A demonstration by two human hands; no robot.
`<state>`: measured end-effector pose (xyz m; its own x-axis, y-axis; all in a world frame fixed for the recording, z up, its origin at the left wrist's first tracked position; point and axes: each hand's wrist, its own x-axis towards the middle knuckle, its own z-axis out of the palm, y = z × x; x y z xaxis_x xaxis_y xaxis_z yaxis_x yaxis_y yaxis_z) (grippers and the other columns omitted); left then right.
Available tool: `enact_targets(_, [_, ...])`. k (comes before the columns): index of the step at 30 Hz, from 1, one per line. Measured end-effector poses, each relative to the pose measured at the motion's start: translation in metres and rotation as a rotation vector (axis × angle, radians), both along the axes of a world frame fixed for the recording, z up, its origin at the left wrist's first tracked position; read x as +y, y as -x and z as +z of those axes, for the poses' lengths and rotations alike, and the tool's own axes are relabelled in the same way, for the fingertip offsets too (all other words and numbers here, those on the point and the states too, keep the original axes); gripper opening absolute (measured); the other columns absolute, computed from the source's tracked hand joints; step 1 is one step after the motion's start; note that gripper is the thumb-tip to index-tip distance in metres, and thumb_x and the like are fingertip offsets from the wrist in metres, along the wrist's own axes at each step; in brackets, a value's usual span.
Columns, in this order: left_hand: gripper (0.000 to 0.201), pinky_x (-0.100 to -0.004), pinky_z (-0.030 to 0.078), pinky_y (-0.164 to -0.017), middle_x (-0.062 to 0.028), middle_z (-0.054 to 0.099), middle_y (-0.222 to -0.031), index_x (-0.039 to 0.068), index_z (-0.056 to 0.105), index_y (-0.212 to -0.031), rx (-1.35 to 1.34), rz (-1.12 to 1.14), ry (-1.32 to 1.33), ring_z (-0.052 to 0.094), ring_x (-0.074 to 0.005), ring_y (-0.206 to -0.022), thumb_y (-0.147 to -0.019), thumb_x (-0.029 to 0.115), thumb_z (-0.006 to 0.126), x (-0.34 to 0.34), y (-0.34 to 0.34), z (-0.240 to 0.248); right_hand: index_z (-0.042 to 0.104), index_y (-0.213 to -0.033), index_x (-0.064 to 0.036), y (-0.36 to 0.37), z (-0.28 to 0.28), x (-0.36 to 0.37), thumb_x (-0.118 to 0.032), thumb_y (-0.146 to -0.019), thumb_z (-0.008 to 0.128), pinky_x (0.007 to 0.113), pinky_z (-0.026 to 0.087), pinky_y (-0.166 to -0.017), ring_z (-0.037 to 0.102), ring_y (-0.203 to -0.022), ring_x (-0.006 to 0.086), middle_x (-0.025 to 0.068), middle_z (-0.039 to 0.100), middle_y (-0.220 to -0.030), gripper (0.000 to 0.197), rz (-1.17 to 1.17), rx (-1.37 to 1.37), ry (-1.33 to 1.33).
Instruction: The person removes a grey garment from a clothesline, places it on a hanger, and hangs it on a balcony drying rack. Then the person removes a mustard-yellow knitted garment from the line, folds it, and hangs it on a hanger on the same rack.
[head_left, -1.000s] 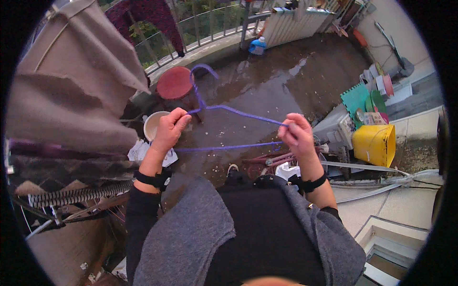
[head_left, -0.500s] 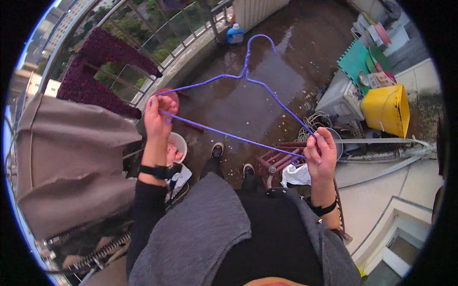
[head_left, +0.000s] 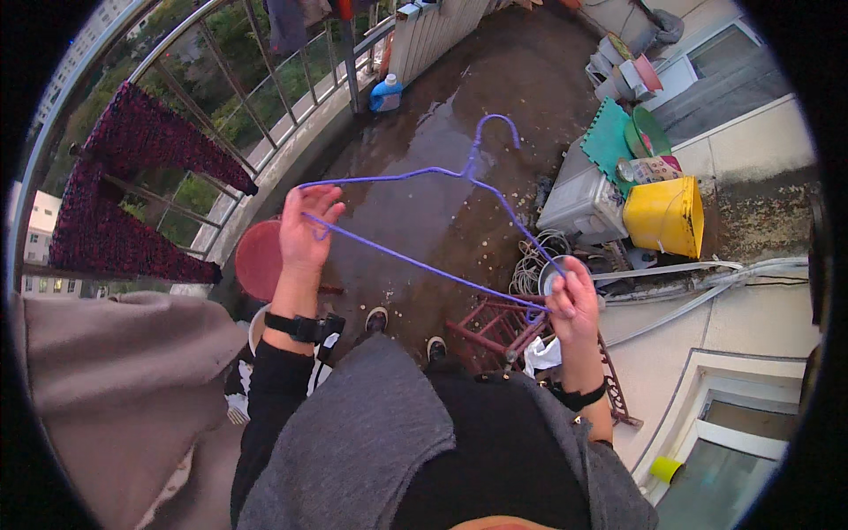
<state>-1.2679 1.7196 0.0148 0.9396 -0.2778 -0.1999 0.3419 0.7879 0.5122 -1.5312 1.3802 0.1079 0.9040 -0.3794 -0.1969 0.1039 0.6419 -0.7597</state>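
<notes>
A purple coated-wire clothes hanger (head_left: 471, 164) is held out in front of me, its hook pointing away and the bottom bar slanting down to the right. My left hand (head_left: 306, 237) grips its left end, with the fingers curled loosely around the wire. At the right end, the fingers of my right hand (head_left: 574, 306) pinch the corner, partly hiding it. No garment hangs on it.
Along the left railing hangs a dark red knitted cloth (head_left: 115, 185), above a brown cover (head_left: 124, 353). A blue bottle (head_left: 385, 95) stands on the wet floor. To the right are a yellow bucket (head_left: 658, 216), coiled cable (head_left: 534, 263) and a dark red metal rack (head_left: 481, 334).
My view has turned, so surroundings shift leftward and more of the right wall shows. Both hands keep hold of the hanger; the left hand's fingers look a little looser.
</notes>
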Motion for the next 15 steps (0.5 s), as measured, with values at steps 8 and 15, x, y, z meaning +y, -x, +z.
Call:
enact_targets(8, [0.032, -0.0478, 0.047, -0.094, -0.0159, 0.058, -0.119, 0.009, 0.055, -0.108, -0.235, -0.025, 0.323, 0.052, -0.0356, -0.116, -0.099, 0.036, 0.04, 0.057, -0.047, 0.006, 0.054, -0.119, -0.0049, -0.076, 0.007, 0.036, -0.011, -0.096, 0.046, 0.018, 0.035, -0.046, 0.044, -0.047, 0.0052, 0.0121, 0.065, -0.084, 0.025, 0.246, -0.054, 0.019])
enact_targets(15, [0.03, -0.0433, 0.054, -0.081, -0.014, 0.06, -0.105, 0.009, 0.052, -0.103, -0.478, -0.067, 0.24, 0.058, -0.0346, -0.107, -0.1, 0.036, 0.038, 0.05, -0.097, 0.032, 0.042, -0.134, -0.0048, -0.156, 0.042, 0.013, -0.032, -0.093, 0.053, 0.034, 0.043, -0.088, 0.054, -0.113, 0.022, 0.0132, 0.056, -0.124, 0.051, 0.291, -0.029, 0.423])
